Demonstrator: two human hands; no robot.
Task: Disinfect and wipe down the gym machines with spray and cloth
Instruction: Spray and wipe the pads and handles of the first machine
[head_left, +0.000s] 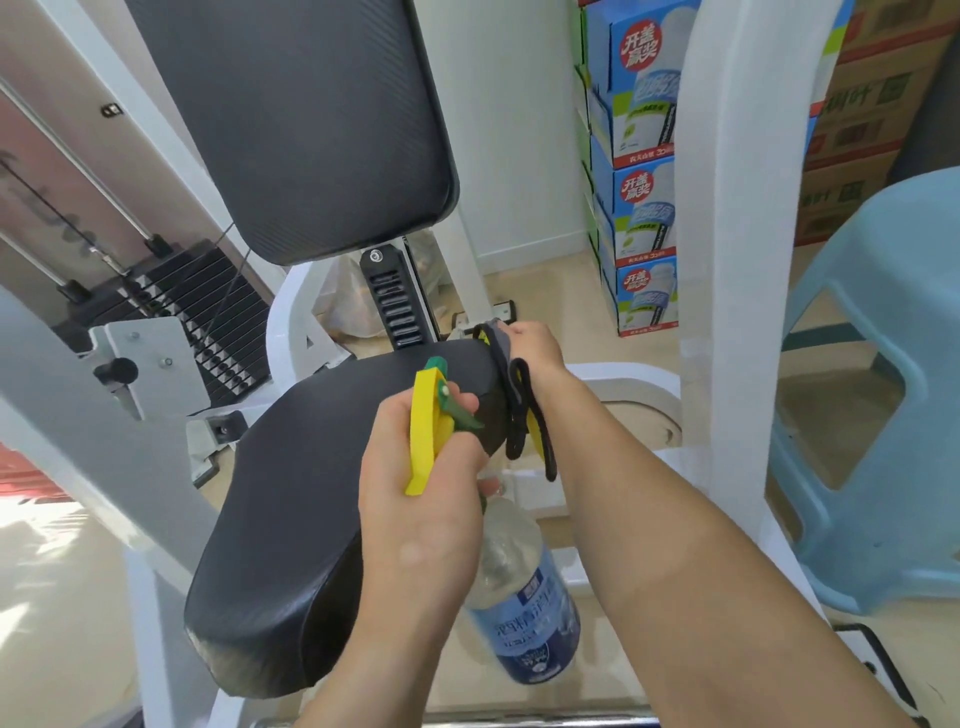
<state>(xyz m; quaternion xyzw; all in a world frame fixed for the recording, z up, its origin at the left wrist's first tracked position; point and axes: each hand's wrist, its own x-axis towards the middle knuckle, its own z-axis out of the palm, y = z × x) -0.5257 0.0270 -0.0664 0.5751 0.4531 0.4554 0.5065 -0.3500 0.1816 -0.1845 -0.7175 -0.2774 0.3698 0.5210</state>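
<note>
My left hand (415, 519) grips the neck of a clear spray bottle (524, 613) with a blue label. Its fingers curl round the yellow trigger head (428, 431), and the green nozzle points towards the black seat pad (291, 509) of the white gym machine. My right hand (535, 348) holds a grey and yellow cloth (519, 405) with black edging against the seat's far right edge. The cloth hangs down over that edge. The black backrest pad (311, 130) rises behind the seat.
A weight stack (208, 312) with cables sits at the left. A thick white frame post (727, 260) stands right of my right arm, with a light blue plastic stool (872, 415) beyond it. Stacked blue drink cartons (639, 171) and brown boxes (872, 130) line the back right.
</note>
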